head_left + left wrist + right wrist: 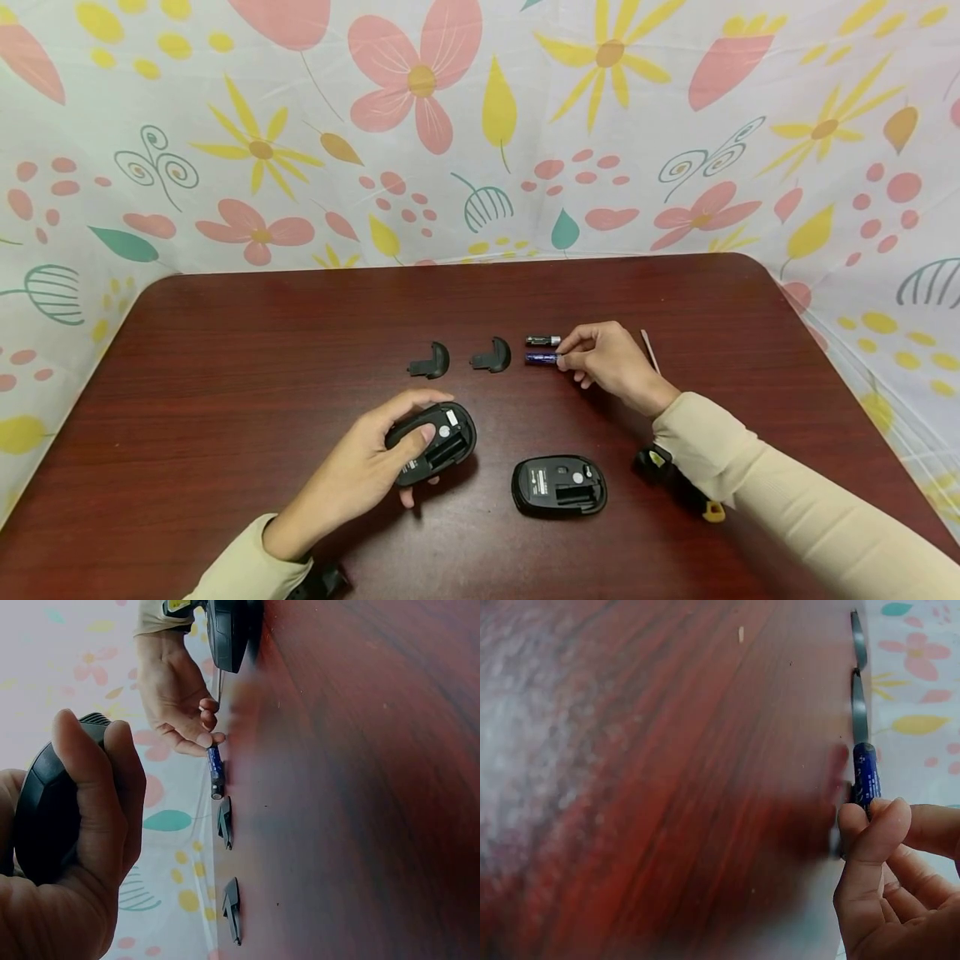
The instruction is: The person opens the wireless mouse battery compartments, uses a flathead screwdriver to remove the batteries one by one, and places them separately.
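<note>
My left hand (360,467) grips a black computer mouse (442,442) with its underside up and its battery slot uncovered. The thumb lies across the underside; in the left wrist view the fingers curl round the mouse (49,810). With thumb and fingertips, my right hand (611,362) pinches one end of a blue battery (540,359), also visible in the right wrist view as a blue battery (866,769). Just behind it lies a dark battery with a silver end (542,341). A second black mouse (558,485) lies underside up on the table, its slot uncovered too.
Two black battery covers (430,361) (492,356) lie left of the batteries on the dark red wooden table (262,350). A thin, light-coloured stick (650,351) lies beyond the right hand. Behind the table hangs a flowered cloth (450,192).
</note>
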A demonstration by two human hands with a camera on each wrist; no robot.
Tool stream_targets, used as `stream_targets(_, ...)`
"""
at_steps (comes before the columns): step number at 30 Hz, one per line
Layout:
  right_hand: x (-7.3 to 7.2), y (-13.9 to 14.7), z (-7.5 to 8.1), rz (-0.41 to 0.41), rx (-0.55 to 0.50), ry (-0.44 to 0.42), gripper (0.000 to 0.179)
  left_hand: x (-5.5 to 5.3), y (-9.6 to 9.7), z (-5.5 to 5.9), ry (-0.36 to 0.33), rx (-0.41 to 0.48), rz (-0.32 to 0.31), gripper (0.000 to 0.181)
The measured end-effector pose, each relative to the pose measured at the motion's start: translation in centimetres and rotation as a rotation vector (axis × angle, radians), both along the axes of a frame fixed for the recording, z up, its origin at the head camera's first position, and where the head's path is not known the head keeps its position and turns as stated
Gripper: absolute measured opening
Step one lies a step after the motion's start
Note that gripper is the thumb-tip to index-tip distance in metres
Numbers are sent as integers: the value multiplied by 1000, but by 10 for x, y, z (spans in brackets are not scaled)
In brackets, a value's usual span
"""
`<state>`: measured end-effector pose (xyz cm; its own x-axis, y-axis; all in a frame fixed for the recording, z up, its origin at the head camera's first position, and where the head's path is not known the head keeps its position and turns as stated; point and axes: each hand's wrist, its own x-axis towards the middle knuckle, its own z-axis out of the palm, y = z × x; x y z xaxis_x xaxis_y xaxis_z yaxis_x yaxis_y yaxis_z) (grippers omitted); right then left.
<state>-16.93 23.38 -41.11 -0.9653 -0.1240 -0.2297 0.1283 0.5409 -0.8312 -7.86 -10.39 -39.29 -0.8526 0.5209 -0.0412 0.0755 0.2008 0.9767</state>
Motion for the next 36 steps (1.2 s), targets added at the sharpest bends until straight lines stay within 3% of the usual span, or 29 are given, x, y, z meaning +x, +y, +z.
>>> stream_targets(36, -3, -4, -8, -79, -30, -16, 17, 0, 0, -1, -22, 8, -7, 34)
